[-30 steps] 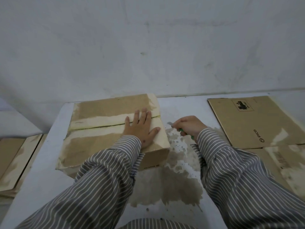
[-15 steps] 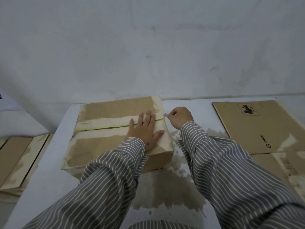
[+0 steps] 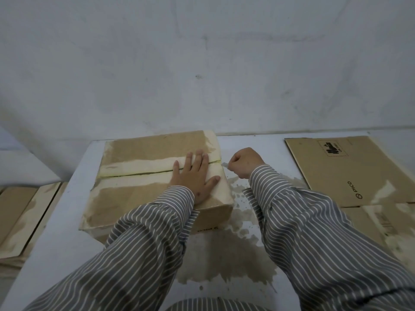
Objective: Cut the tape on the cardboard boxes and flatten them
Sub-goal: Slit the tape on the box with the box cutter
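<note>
I'm in a bare packing or storage workroom. A scuffed, unpainted grey wall [image 3: 202, 63] rises behind my stained white table [image 3: 56, 254], and flattened cardboard sheets [image 3: 336, 171] lie stacked at either side.

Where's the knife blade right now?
In the head view, the blade sticks out of the right hand, at the right end of the box's taped seam.

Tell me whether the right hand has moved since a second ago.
Yes. The right hand went from the stained table up to the right end of the box's taped seam, blade leading.
</note>
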A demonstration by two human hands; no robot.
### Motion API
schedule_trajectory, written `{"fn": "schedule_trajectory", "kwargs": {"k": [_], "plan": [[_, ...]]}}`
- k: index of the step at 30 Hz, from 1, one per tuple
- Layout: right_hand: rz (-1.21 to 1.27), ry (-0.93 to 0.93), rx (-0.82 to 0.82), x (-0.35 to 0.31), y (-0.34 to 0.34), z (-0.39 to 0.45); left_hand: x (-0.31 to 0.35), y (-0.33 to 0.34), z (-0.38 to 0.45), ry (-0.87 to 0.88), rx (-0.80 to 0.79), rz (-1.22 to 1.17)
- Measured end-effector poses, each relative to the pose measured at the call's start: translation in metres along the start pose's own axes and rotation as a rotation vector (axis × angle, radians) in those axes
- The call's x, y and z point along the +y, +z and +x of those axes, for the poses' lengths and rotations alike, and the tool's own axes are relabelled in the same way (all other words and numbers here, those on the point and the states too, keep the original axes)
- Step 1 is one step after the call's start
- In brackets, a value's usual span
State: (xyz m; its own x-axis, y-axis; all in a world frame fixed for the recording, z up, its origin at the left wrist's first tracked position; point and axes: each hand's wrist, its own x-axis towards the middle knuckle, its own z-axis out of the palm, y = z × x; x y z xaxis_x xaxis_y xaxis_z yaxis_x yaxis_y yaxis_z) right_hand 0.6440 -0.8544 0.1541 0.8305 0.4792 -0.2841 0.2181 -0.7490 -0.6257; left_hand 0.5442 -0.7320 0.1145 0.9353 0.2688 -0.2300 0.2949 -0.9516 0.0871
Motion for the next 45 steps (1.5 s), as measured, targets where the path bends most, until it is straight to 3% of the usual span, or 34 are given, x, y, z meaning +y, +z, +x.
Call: {"fn": "schedule_trajectory", "kwargs": {"k": [6, 9, 14, 17, 24, 26, 29, 32, 34, 37, 39, 45], "plan": [[0.052, 0.158, -0.213, 0.024, -0.019, -0.008, 0.0, 0.001, 0.001, 0.008, 0.001, -0.01], [0.148, 0.247, -0.12, 0.055, -0.007, -0.002, 0.0, -0.002, 0.0, 0.006, 0.011, -0.002], [0.1, 0.392, -0.078, 0.11, 0.032, 0.0, 0.014, -0.008, -0.002, -0.081, 0.015, -0.042], [0.063, 0.439, 0.068, 0.14, 0.052, 0.001, 0.03, -0.004, -0.004, -0.136, -0.003, -0.047], [-0.053, 0.518, 0.213, 0.147, 0.055, 0.003, 0.027, -0.001, -0.001, -0.104, -0.009, -0.018], [0.042, 0.381, 0.298, 0.133, 0.047, 0.006, 0.023, -0.002, -0.002, -0.063, -0.017, -0.004], [0.194, -0.005, 0.335, 0.102, 0.034, 0.011, 0.011, -0.004, -0.006, 0.021, -0.023, 0.031], [0.212, -0.326, 0.248, 0.057, 0.021, 0.013, -0.006, -0.007, -0.017, 0.14, -0.042, 0.099], [0.09, -0.506, 0.143, 0.036, 0.022, 0.014, -0.018, -0.009, -0.028, 0.187, -0.067, 0.151], [-0.183, -0.578, -0.039, 0.022, 0.034, 0.013, -0.031, -0.007, -0.045, 0.129, -0.092, 0.181], [-0.285, -0.55, -0.075, 0.02, 0.04, 0.009, -0.038, -0.004, -0.054, 0.064, -0.081, 0.174], [-0.593, -0.524, 0.165, 0.022, 0.052, -0.023, -0.069, -0.007, -0.075, -0.128, -0.07, 0.072]]}}
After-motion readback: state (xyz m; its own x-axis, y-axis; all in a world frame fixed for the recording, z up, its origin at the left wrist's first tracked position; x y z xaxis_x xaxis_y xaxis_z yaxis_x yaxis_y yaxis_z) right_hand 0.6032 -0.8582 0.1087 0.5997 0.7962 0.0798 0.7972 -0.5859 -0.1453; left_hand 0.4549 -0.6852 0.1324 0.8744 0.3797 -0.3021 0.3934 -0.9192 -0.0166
